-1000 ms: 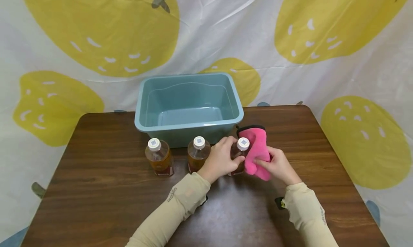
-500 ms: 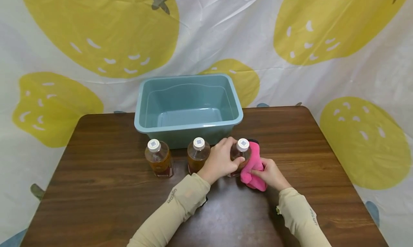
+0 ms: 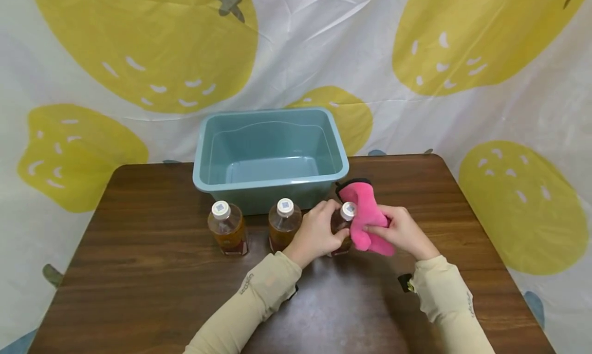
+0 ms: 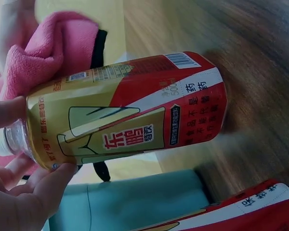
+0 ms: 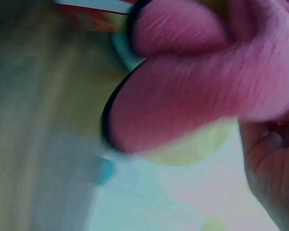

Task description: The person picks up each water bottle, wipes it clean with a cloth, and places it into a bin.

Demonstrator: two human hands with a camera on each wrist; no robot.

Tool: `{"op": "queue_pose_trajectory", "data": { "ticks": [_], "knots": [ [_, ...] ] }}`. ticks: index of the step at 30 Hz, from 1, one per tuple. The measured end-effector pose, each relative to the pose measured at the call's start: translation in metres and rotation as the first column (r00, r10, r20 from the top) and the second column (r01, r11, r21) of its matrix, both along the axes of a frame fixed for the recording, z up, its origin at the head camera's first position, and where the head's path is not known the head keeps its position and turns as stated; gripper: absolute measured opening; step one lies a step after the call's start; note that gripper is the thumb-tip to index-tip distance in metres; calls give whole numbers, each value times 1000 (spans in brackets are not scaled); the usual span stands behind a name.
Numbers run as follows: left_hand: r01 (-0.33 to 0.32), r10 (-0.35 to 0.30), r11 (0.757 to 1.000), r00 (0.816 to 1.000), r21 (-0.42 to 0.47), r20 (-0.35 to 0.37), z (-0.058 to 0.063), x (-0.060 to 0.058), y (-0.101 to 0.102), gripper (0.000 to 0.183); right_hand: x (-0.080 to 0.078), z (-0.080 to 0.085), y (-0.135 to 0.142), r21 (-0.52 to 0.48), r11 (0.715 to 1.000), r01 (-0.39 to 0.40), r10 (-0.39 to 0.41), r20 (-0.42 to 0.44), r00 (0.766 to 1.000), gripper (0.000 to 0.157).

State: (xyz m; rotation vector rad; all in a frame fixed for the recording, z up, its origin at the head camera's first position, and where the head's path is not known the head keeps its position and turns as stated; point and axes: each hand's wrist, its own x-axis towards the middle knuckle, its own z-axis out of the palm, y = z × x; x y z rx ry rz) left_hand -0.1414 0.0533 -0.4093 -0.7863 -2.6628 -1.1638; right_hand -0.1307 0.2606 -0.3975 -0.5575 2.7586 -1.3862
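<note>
My left hand (image 3: 319,231) grips the rightmost drink bottle (image 4: 135,106) around its upper part, thumb on the near side and fingers behind. The bottle has a white cap and a red and yellow label, and stands upright on the table. In my right hand (image 3: 401,230) a bunched pink cloth (image 3: 366,215) with black edging is pinched. It lies against the bottle's right side and overlaps the cap's edge in the head view. Up close in the right wrist view, the cloth (image 5: 183,96) is blurred and covers most of the fingers.
Two similar bottles stand in a row to the left, a middle bottle (image 3: 283,225) and a left bottle (image 3: 226,228). Behind them is a blue-green plastic basin (image 3: 273,182). The brown wooden table (image 3: 152,282) backs onto a patterned curtain (image 3: 324,45).
The cloth in my right hand has slid down along the bottle and then back up. My left hand has kept its grip, and the bottles have stayed in place.
</note>
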Motion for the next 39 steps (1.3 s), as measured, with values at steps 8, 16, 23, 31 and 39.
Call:
{"op": "queue_pose_trajectory", "data": {
  "ticks": [8, 16, 23, 31, 39],
  "knots": [
    [1, -1, 1000, 1000, 14, 6, 0, 0, 0, 36, -1, 0, 0, -27, 999, 22, -21, 50, 999, 19],
    [-8, 8, 1000, 1000, 11, -21, -2, 1, 1, 37, 1, -20, 7, -140, 989, 39, -33, 48, 998, 20],
    [-3, 3, 1000, 1000, 3, 21, -2, 3, 2, 39, 4, -38, 10, -169, 985, 48, -41, 43, 998, 18],
    [2, -2, 1000, 999, 6, 45, -1, 3, 3, 40, 15, -49, -2, -107, 991, 86, -72, 125, 990, 15],
    [-26, 24, 998, 999, 49, 39, -6, 8, 11, 54, 18, -58, -1, -64, 992, 112, -100, 171, 980, 19]
  ]
}}
